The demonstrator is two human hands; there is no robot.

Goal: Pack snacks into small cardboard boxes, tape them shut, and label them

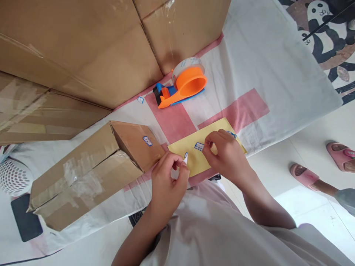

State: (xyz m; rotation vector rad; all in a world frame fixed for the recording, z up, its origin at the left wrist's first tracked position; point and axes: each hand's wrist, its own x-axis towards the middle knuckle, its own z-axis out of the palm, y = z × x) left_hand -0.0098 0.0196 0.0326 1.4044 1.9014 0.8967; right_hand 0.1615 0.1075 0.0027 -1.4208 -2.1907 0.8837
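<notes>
A yellow sheet [198, 162] with several small blue-edged labels lies on the cloth-covered table in front of me. My left hand [169, 177] pinches a small white label [185, 158] above the sheet's left part. My right hand [226, 153] is over the sheet's right part, thumb and forefinger pressed together beside a label [199, 146]; whether anything is between those fingertips is too small to tell. Left of the sheet sits a taped cardboard box [83, 177], a blue-edged label [147, 141] on its brown end flap.
An orange and blue tape dispenser [183, 87] stands beyond the sheet. Large cartons [111, 48] rise at the back left. A black phone [27, 218] and white perforated object [15, 177] lie far left. A person's foot in a pink slipper [305, 176] shows on the right.
</notes>
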